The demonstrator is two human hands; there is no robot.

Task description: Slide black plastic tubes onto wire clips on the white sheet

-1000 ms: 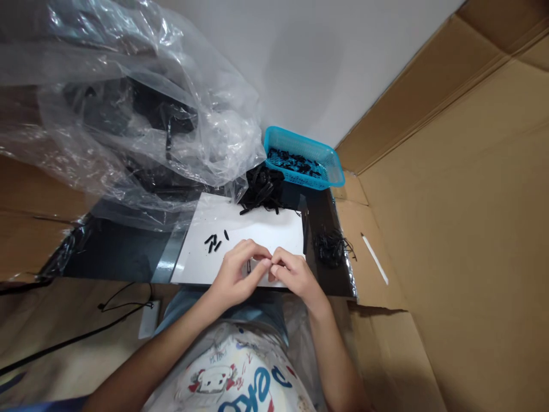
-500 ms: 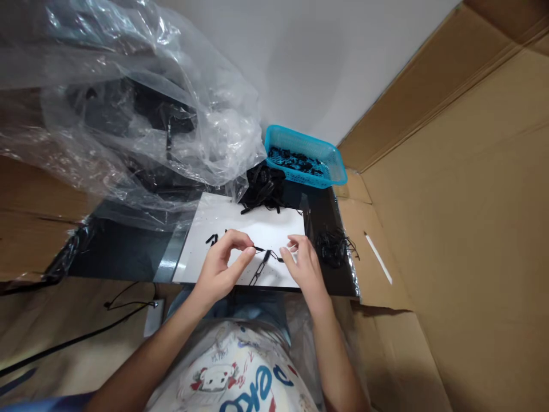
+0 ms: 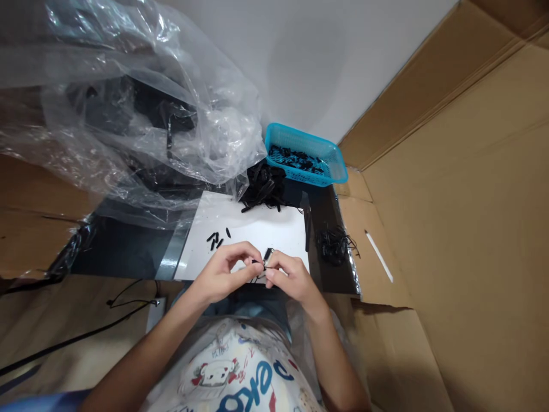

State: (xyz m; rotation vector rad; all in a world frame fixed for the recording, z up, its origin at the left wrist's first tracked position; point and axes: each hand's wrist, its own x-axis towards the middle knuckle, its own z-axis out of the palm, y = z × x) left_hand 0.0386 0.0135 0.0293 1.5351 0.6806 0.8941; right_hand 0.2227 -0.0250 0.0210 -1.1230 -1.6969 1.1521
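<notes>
My left hand [image 3: 229,269] is closed in a pinch on a small black corded piece [image 3: 256,262] above the front of a white sheet [image 3: 253,226]. Close beside it, my right hand [image 3: 291,278] pinches the thin cord of the same piece, the fingertips nearly meeting. Fingers partly cover the piece, so its exact kind is unclear. Just behind the fingertips lies a black clip-like part [image 3: 268,253], its lower end hidden by the hands. Several short black pieces [image 3: 214,239] are scattered on the sheet left of my hands.
A tangled heap of black strips [image 3: 262,186] sits at the sheet's back edge. Behind it stands a blue basket [image 3: 306,176] holding black pieces. More black cords [image 3: 332,246] lie at right. Clear plastic [image 3: 206,131] bulges at left; cardboard [image 3: 463,189] walls the right side.
My hands have come together, the right one moving left and closing its fingers on the cord. The left hand has shifted slightly right and down, uncovering more of the short black pieces.
</notes>
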